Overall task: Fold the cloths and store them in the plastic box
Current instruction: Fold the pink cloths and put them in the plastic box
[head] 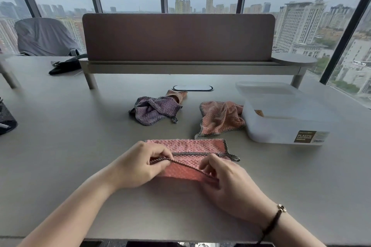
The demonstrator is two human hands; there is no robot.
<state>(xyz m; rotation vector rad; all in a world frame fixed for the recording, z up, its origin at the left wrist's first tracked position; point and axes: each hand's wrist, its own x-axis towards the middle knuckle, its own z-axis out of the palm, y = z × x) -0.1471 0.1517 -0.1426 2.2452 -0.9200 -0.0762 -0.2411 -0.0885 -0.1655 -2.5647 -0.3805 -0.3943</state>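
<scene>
Near the front edge of the grey table (60,126), the left hand (138,164) and right hand (224,178) pinch the checked hem of a pink waffle-weave cloth (192,147), fingers clamped on it. Farther off lie a crumpled purple cloth (154,109), a crumpled salmon cloth (218,119) and, right, a translucent plastic box (281,126).

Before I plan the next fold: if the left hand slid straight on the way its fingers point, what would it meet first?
The left hand points right along the pink cloth it pinches, so it would likely meet the right hand first, which holds the same trimmed edge.
</scene>
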